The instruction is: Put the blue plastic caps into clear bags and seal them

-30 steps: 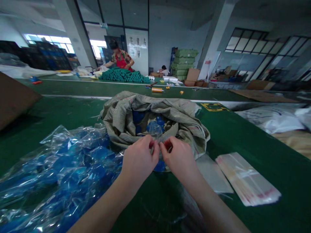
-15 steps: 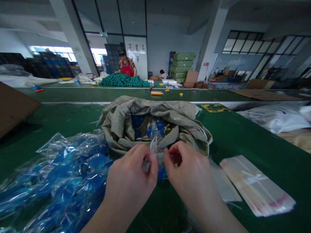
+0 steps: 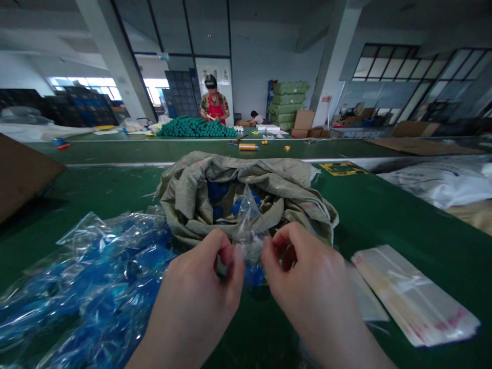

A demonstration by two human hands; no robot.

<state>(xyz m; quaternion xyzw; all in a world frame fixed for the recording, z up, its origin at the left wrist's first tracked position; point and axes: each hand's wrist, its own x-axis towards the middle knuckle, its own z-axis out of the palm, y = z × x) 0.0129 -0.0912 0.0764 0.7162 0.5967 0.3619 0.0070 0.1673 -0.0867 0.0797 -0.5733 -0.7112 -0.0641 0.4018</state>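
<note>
My left hand (image 3: 200,294) and my right hand (image 3: 307,282) are both pinched on the top of a small clear plastic bag (image 3: 249,225) with a blue item (image 3: 254,275) inside. The bag hangs between them just in front of a grey woven sack (image 3: 215,197), whose open mouth shows more blue items (image 3: 218,192). A heap of filled clear bags with blue items (image 3: 88,292) lies on the green table (image 3: 392,215) to my left. A stack of flat empty clear bags (image 3: 415,297) lies to the right of my right hand.
A brown cardboard sheet (image 3: 23,174) lies at far left. White sacks (image 3: 442,184) sit at right. On a farther table are green rolls (image 3: 194,128) and a tape roll (image 3: 248,147), with a person in a red apron (image 3: 212,105) behind them. Boxes (image 3: 303,120) stand at the back.
Both hands have drawn nearer to me and lower, still pinching the small bag. The bag's top now stands up between them. The person in the red apron has walked to the right.
</note>
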